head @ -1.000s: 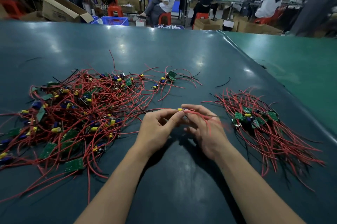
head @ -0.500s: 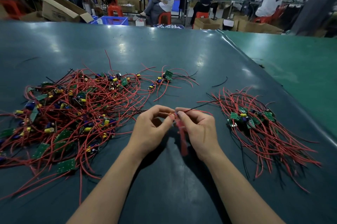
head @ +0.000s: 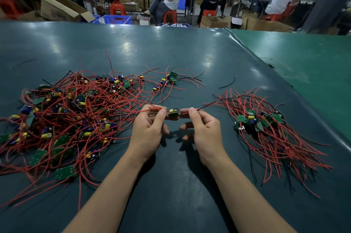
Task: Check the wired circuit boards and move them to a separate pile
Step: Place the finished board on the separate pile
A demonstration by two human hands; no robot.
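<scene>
A small green circuit board (head: 173, 113) with a yellow capacitor hangs level between my two hands, above the dark green table (head: 171, 52). My left hand (head: 147, 130) pinches the red wires on the board's left side. My right hand (head: 203, 132) pinches the red and black wires on its right side. A large tangled pile of wired boards (head: 66, 115) lies to the left. A smaller pile of wired boards (head: 264, 124) lies to the right, its wires fanned toward me.
A few loose boards (head: 167, 80) lie behind my hands, with a stray black wire (head: 227, 84) beyond them. The table's raised right edge (head: 303, 99) meets a lighter green table. Behind are seated people, red stools, cardboard boxes and a blue crate (head: 117, 19).
The board has been turned and stretched out level between my hands, and its wires now run out to both sides. My hands have moved slightly apart.
</scene>
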